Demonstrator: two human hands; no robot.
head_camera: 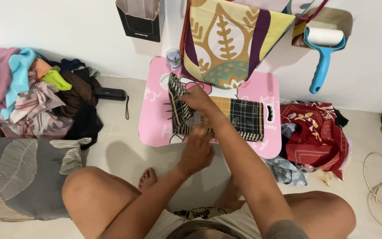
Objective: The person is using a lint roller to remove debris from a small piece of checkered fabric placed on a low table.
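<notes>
Both hands, right hand (197, 98) and left hand (196, 150), pinch the checked cloth (244, 116) at frame centre; it may slide off the pink desk (153, 119), spoiling the fold

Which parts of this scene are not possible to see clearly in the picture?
- Head view: the left hand is motion-blurred, so its grip on the checked cloth is unclear.
- The right hand and forearm cover the cloth's middle.
- The patterned fabric hangs over the pink table's back edge.
- The black bag is cut off by the top edge.

Left hand (196, 152) blurred — checked cloth (239, 116) partly hidden beneath both arms.
</notes>
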